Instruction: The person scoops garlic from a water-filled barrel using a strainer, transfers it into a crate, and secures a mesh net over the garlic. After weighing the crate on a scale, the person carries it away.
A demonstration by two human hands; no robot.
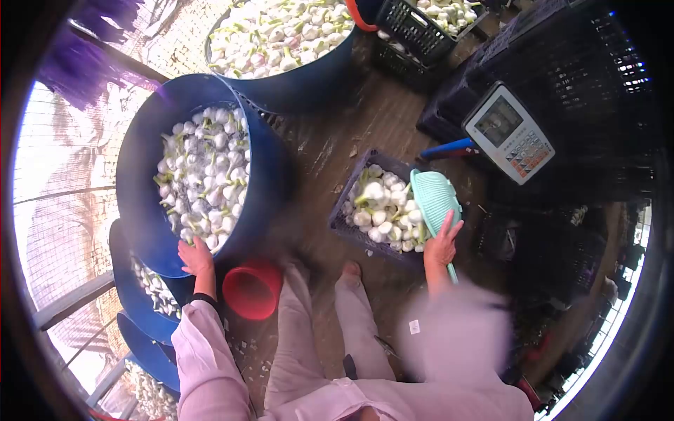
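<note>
1. Head view, left side: The person's left hand (195,258) rested on the lower rim of a tilted blue barrel (137,165), its fingers bent over the edge and gripping it. The barrel was heaped with white garlic bulbs (203,175), green stalks showing among them.

2. Head view, right side: The right hand (442,244) was closed around the edge of a pale green colander (432,196), thumb and fingers clamped on its rim. The colander stood tipped on edge over the far side of a dark plastic crate (342,217), which held more bulbs (379,207) and sat on the wet plank floor (330,147) just ahead of the person's knees.

3. Head view, between the hands: A small red bucket (251,289) lay on its side near the left forearm, beside the barrel's base.

4. Head view, surroundings: A second blue tub (309,77) of garlic stood beyond the barrel, with a black crate (407,28) of bulbs next to it. A weighing-scale display (509,133) stood to the right of the colander, well apart from both hands.
</note>
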